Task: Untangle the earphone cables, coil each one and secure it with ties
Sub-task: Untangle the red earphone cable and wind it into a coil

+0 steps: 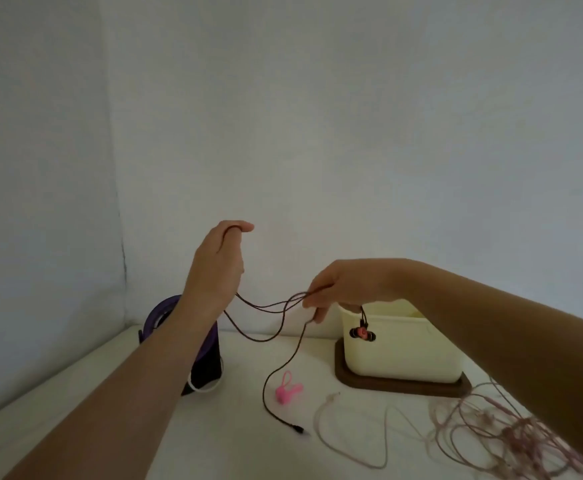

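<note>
Head: earphones [362, 333] outside cream tub [399, 356]

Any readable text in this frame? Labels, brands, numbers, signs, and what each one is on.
No readable text in this frame.
cream box: plain side, no label in view.
purple container: no print on the part that shows.
pink tie, dark earphone cable and its earbuds: no markings can be made out; too small and blurred to tell.
</note>
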Demonstrator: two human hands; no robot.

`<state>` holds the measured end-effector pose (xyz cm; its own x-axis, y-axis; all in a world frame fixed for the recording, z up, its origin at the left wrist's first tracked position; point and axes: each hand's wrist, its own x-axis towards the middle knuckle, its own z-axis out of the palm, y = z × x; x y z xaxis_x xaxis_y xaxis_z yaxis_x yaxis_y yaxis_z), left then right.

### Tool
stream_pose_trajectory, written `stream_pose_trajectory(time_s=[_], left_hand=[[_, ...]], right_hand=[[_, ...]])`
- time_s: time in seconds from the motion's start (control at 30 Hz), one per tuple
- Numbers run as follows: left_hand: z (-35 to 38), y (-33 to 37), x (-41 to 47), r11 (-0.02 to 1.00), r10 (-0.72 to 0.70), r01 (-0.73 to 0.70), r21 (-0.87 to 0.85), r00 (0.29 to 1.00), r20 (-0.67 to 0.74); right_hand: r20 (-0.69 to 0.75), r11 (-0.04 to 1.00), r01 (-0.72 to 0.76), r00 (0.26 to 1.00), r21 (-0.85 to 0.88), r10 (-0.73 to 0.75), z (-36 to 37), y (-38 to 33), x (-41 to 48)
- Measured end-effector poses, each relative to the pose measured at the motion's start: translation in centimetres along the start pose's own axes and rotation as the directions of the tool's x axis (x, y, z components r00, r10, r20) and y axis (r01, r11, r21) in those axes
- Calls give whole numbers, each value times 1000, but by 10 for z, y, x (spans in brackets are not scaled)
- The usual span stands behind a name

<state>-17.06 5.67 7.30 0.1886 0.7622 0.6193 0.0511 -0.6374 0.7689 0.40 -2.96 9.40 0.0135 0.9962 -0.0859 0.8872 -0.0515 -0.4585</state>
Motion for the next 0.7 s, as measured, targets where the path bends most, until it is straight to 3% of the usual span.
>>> stream_pose_trajectory(time_s=[0.13, 0.3, 0.5, 0.6, 0.7], left_hand=[[4, -12, 2, 998, -48, 43, 40, 991, 124], [10, -25, 2, 985, -169, 160, 60, 960, 225], [15, -33, 10, 932, -306, 351, -94, 898, 316], [18, -36, 13, 953, -295, 300, 30, 906, 303], [22, -41, 9, 927, -370, 305, 219, 842, 393]], right_hand=[[40, 995, -63, 997, -75, 66, 5, 9, 2], [-72, 977, -2, 997, 212, 18, -8, 17, -6], [-140, 920, 83, 990, 384, -31, -21, 19, -21], [-166, 810, 108, 986, 577, -14, -24, 18, -25], [-130, 716, 123, 991, 687, -45, -23, 14, -28]])
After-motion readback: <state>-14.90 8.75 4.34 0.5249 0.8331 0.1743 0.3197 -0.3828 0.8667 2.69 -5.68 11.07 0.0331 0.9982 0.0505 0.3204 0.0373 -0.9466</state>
